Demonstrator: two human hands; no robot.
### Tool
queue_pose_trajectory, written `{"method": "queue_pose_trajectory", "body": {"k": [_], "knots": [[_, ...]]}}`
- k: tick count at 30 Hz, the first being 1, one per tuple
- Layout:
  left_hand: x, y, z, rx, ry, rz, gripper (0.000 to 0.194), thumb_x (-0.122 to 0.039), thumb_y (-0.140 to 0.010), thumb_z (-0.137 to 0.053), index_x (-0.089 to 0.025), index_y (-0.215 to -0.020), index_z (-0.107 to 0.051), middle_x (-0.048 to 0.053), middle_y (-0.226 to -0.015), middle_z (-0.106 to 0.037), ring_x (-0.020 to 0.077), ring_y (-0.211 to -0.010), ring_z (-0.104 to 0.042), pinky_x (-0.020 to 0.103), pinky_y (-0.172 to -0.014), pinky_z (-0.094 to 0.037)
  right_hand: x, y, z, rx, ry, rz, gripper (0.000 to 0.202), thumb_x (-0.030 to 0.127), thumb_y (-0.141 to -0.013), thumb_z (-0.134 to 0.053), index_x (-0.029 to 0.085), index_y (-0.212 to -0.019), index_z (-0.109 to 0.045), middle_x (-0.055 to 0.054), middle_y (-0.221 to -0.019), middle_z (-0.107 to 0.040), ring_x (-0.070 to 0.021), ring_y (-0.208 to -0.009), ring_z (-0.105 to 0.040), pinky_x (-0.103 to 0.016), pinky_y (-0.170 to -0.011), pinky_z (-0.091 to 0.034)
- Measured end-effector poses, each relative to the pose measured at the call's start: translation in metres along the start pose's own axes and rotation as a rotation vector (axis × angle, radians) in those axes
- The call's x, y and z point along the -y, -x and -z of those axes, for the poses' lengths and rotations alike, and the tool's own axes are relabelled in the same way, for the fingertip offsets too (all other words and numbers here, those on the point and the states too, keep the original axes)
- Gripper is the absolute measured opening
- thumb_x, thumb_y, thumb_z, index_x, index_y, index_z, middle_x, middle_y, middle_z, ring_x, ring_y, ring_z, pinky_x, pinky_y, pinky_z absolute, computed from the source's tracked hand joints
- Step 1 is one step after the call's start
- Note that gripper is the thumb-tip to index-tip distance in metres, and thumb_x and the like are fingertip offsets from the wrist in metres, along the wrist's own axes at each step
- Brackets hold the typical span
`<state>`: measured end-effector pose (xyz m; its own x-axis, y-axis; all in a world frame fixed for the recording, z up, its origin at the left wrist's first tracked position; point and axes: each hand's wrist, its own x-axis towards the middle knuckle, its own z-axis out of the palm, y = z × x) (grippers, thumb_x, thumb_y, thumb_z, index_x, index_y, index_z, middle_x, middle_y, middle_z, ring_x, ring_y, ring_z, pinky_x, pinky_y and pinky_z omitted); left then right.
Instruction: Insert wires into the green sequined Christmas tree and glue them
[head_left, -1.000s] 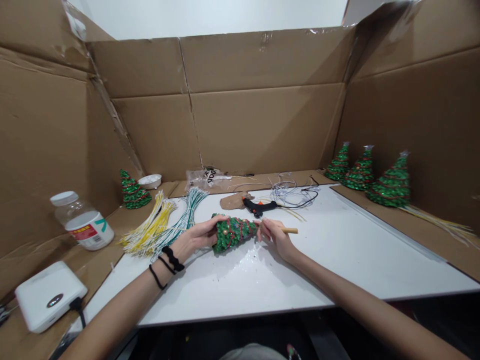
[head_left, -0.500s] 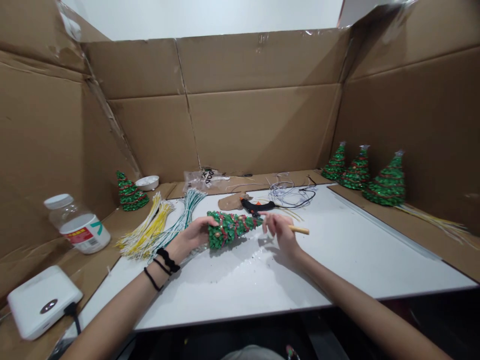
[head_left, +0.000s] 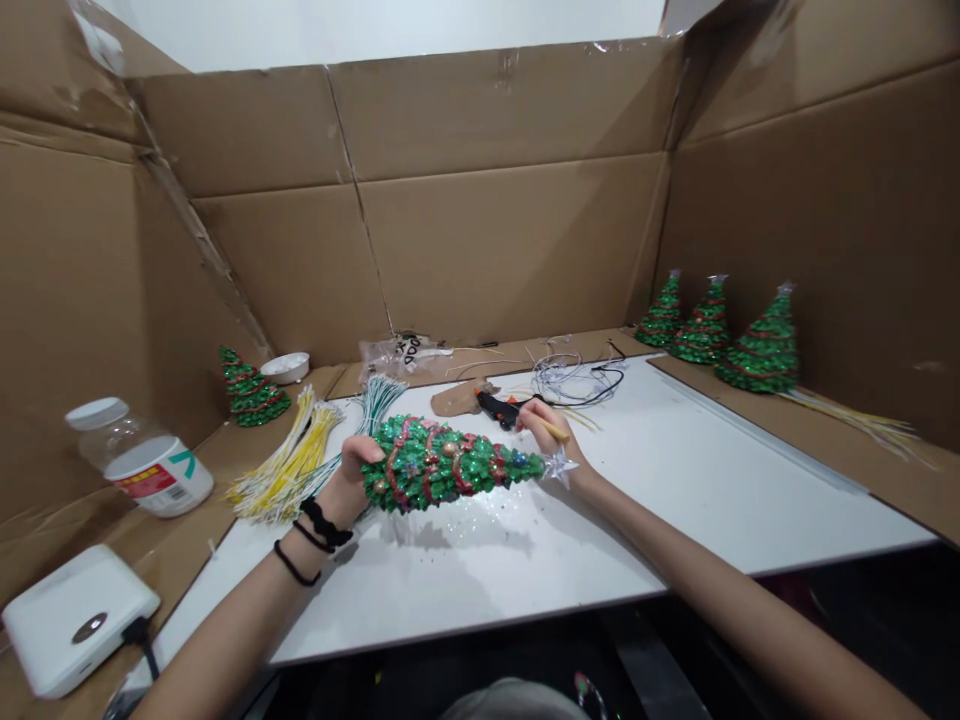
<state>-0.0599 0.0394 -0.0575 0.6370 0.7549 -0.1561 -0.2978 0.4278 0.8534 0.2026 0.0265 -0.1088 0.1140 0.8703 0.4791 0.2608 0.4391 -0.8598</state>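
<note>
My left hand [head_left: 360,468] is closed around the base of a small green Christmas tree [head_left: 442,465], which lies tilted on its side above the white board. Red garlands and small baubles cover the tree, and a clear star [head_left: 559,466] sits at its tip, pointing right. Beyond the star, my right hand [head_left: 541,420] is closed on a thin tool with a light wooden handle [head_left: 555,430]; its working end is hidden. Right beside those fingers lies a black glue gun [head_left: 498,408] with an orange part, partly on a brown scrap [head_left: 454,398].
Yellow-and-white wires [head_left: 289,465] and green-and-white wires [head_left: 382,398] lie at left. Finished trees [head_left: 761,345] stand at right, another tree [head_left: 251,390] at left. A plastic jar [head_left: 146,465], a white box [head_left: 82,620] and tangled cords [head_left: 574,378] surround the white board [head_left: 675,480].
The tree has come nearer and its star now shows. My right hand has moved off the tree's tip to behind it, beside the glue gun, still holding the wooden-handled tool.
</note>
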Motion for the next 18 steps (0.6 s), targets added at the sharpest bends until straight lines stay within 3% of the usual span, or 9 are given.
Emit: {"method": "queue_pose_trajectory", "body": {"k": [3, 6, 10, 15, 18], "knots": [[0.001, -0.001, 0.001, 0.045, -0.018, 0.034, 0.057, -0.024, -0.038, -0.044, -0.013, -0.091, -0.061, 0.008, -0.078, -0.070, 0.0311, -0.086, -0.063, 0.040, -0.078, -0.047, -0.015, 0.000, -0.002, 0.086, 0.091, 0.036, 0.005, 0.025, -0.075, -0.051, 0.021, -0.072, -0.054, 0.002, -0.066, -0.052, -0.0158, -0.062, -0.046, -0.026, -0.058, -0.031], [0.000, -0.002, 0.005, 0.045, -0.028, 0.069, 0.060, -0.024, -0.038, -0.044, -0.011, -0.093, -0.062, 0.009, -0.076, -0.070, 0.0292, -0.076, -0.064, 0.041, -0.075, -0.048, -0.027, 0.000, -0.002, 0.150, 0.126, 0.101, 0.006, 0.020, -0.069, -0.055, 0.021, -0.075, -0.056, 0.001, -0.070, -0.055, -0.0167, -0.064, -0.047, -0.027, -0.059, -0.031], [0.000, -0.002, 0.010, 0.053, -0.041, 0.073, 0.064, -0.023, -0.038, -0.044, -0.009, -0.097, -0.063, 0.008, -0.066, -0.067, 0.0258, -0.060, -0.063, 0.041, -0.070, -0.049, -0.026, 0.002, -0.004, 0.192, 0.109, 0.103, 0.006, 0.026, -0.075, -0.053, 0.021, -0.076, -0.056, 0.001, -0.070, -0.055, -0.0168, -0.064, -0.048, -0.027, -0.059, -0.033], [0.002, -0.005, 0.018, 0.051, -0.072, 0.094, 0.064, -0.023, -0.040, -0.047, -0.009, -0.100, -0.064, 0.005, -0.049, -0.062, 0.0202, -0.040, -0.053, 0.036, -0.055, -0.048, -0.013, 0.002, -0.006, 0.157, 0.068, 0.026, 0.023, 0.039, -0.086, -0.044, 0.022, -0.076, -0.056, 0.001, -0.068, -0.055, -0.0161, -0.062, -0.048, -0.026, -0.057, -0.033], [0.001, -0.005, 0.021, 0.002, -0.036, 0.096, 0.061, -0.022, -0.039, -0.046, -0.008, -0.095, -0.066, 0.004, -0.043, -0.058, 0.0210, -0.039, -0.053, 0.037, -0.056, -0.049, -0.005, 0.003, -0.002, 0.142, 0.017, 0.042, 0.027, 0.041, -0.087, -0.041, 0.021, -0.078, -0.057, -0.001, -0.068, -0.056, -0.0163, -0.061, -0.049, -0.027, -0.056, -0.034]]}}
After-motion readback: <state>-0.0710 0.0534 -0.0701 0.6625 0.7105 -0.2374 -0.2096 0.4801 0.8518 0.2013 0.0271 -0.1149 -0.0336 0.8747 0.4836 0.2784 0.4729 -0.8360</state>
